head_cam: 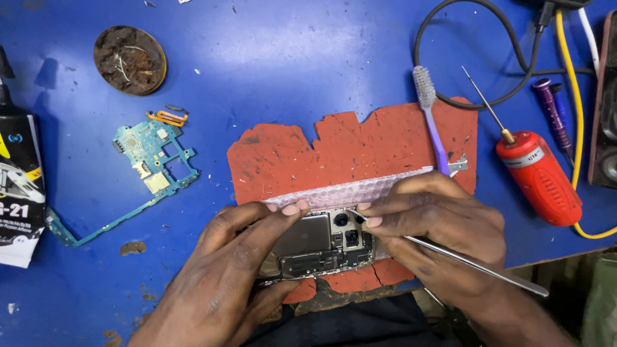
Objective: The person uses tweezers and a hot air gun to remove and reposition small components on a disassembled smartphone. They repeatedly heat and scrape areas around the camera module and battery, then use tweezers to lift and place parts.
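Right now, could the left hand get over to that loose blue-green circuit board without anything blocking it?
Probably yes. The left hand rests on the opened phone, and only bare blue table lies between it and the circuit board.

Opened phone sits on the mat, circuit board off to its left, toothbrush and rotary tool right.

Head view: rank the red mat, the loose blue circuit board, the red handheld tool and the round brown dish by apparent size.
1. red mat
2. blue circuit board
3. red handheld tool
4. round brown dish

The last two look close.
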